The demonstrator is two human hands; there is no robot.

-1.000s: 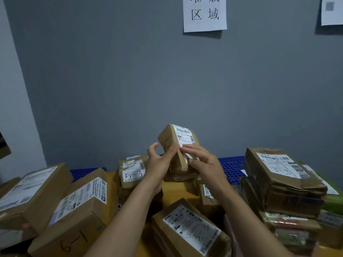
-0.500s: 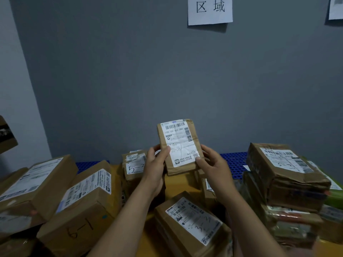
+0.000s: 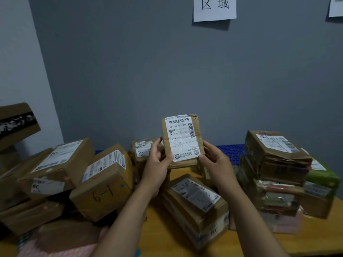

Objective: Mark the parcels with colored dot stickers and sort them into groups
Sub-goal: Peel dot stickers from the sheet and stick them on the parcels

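Note:
A small brown parcel (image 3: pixel 182 139) with a white shipping label stands upright in the air, label toward me, above the yellow table (image 3: pixel 167 236). My left hand (image 3: pixel 157 164) grips its lower left edge, thumb on the front. On the other side my right hand (image 3: pixel 216 163) holds the lower right corner, thumb on the label. I see no dot sticker on the held parcel.
Brown boxes lie piled at the left, one marked "6-1" (image 3: pixel 104 184). A labelled box (image 3: pixel 196 203) sits just below my hands. A tall stack (image 3: pixel 274 169) rises at the right with a green parcel (image 3: pixel 323 175) beside it. A grey wall with paper signs stands behind.
The parcel turned from edge-on to label facing me and was held upright. My hands slid down to its lower corners.

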